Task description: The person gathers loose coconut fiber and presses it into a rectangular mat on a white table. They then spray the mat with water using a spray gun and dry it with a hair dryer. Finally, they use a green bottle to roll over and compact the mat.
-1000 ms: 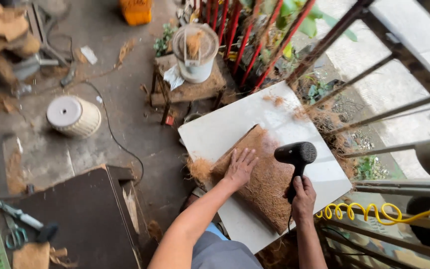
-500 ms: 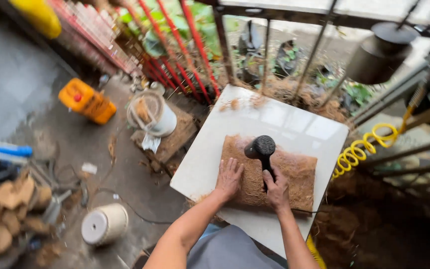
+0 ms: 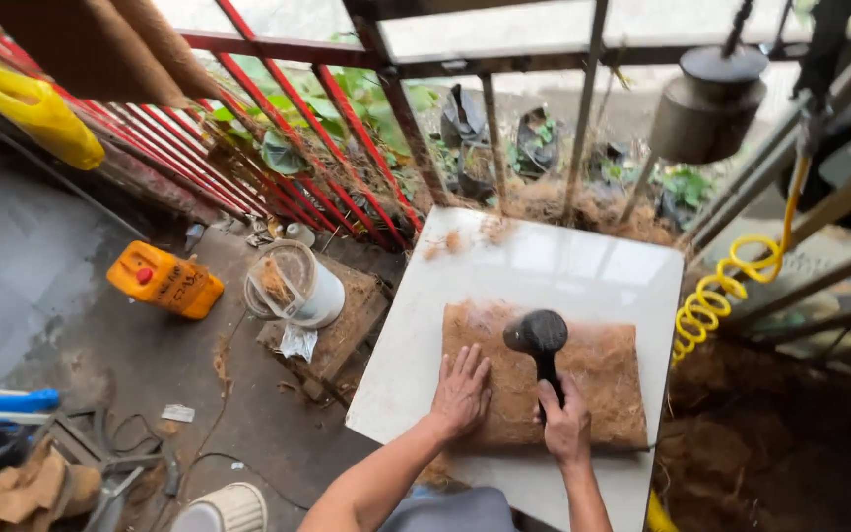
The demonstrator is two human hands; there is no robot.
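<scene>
Both bare forearms reach forward from the bottom of the view, running close together and angling slightly towards each other. The left hand point(image 3: 461, 392) lies flat, palm down, fingers straight and a little spread, pointing away from the body. The right hand point(image 3: 565, 426) sits just beside it, curled into a tight fist with the knuckles up and the wrist held straight.

You are working with both forearms bare, no sleeves, gloves, rings or watch showing on your left hand point(image 3: 461, 393) or right hand point(image 3: 567, 426). You are wearing grey clothing point(image 3: 450, 510), showing at the bottom edge.
</scene>
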